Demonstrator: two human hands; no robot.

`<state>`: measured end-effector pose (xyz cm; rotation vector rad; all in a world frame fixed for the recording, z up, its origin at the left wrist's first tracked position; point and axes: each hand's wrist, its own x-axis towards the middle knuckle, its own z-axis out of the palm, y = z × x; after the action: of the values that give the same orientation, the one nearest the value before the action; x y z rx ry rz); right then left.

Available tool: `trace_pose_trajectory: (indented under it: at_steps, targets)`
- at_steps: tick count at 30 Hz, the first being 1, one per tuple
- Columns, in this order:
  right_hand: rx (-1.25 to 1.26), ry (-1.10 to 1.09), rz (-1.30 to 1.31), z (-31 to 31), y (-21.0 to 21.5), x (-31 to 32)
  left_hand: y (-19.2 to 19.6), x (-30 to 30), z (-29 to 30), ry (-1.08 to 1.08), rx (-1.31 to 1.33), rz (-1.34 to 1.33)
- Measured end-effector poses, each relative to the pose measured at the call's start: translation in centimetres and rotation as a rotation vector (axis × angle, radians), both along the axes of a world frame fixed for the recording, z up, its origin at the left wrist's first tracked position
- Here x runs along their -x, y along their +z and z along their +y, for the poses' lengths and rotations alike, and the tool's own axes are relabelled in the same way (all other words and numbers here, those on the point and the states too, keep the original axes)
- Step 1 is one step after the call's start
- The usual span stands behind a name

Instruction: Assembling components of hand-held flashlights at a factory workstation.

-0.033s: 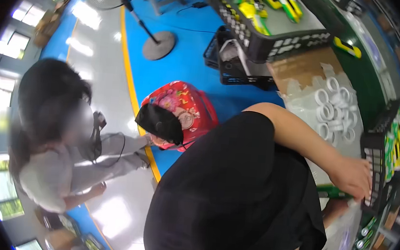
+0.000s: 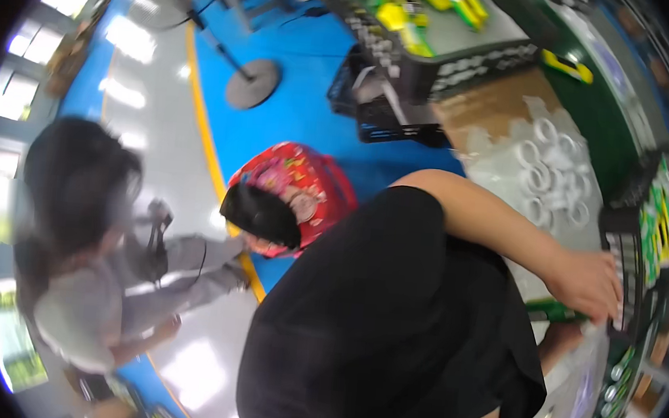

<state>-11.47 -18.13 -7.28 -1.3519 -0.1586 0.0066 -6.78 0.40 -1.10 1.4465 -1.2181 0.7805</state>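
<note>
My left arm reaches out to the right. My left hand (image 2: 584, 285), back toward me, has its fingers stretched out against the slotted near wall of a black crate (image 2: 629, 275). Yellow and green tools (image 2: 658, 229) lie in that crate. Below it, part of my right forearm (image 2: 560, 346) shows from behind my black top; the fingers of that hand are hidden. A green object (image 2: 552, 312) lies between the two arms, its kind not clear. White rings (image 2: 548, 180) sit in a heap on clear plastic sheeting, up the table from my left forearm.
A larger black crate (image 2: 473, 74) of yellow and green tools stands farther up. Another such tool (image 2: 567, 66) lies on the green surface. On the floor are a red flowered bag (image 2: 316, 187) and a round-based stand (image 2: 252, 82). To the left is another person (image 2: 81, 242).
The whole view has shifted slightly, with the bag and stand lower and farther left. My left hand stays at the crate wall.
</note>
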Motion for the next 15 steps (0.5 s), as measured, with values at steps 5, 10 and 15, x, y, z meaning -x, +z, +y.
trace_pose_trajectory:
  at_steps: [5, 10, 15]
  targets:
    - [0.241, -0.102, -0.301, 5.6, 2.6, -0.3, -0.7, -0.5, 3.3, 0.095, -0.208, 0.068]
    - [0.084, -0.02, -0.297, 6.3, 4.4, 0.1, 0.6, -0.5, 4.0, -0.046, -0.257, 0.111]
    - [-0.034, 0.107, -0.162, 4.7, 4.5, 0.3, 0.5, -1.4, 2.4, -0.139, -0.222, 0.176]
